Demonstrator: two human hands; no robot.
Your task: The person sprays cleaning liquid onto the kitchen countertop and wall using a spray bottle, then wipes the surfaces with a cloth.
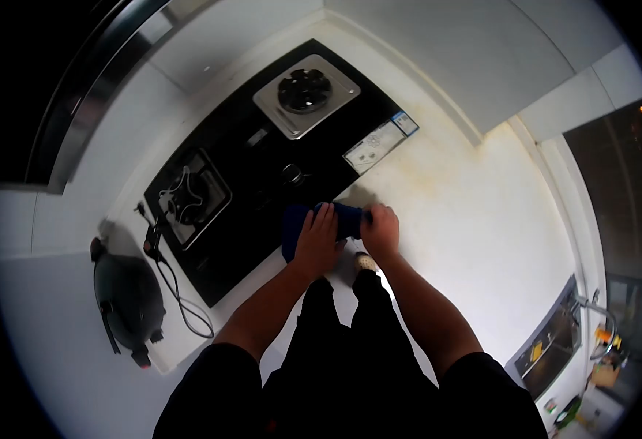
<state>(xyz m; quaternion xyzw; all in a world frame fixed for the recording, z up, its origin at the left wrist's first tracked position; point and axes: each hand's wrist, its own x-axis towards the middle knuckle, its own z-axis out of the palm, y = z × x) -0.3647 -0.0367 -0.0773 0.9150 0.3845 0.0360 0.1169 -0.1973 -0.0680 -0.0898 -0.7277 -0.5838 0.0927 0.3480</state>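
Head view: dark blue cloth (348, 219) sits at the front edge of the black cooktop (240, 175), near the corner where it meets the white counter (467, 190). Long axis runs roughly side to side, across the body, bridging both hands. Left hand (317, 238) lies over the cloth, fingers straight and together — can't tell if the thumb pinches from below. Right hand (381, 231) is curled closed on the cloth's right end. Neither hand is nearer — both touch it; cloth lies rightward of the left palm, leftward of the right fist.
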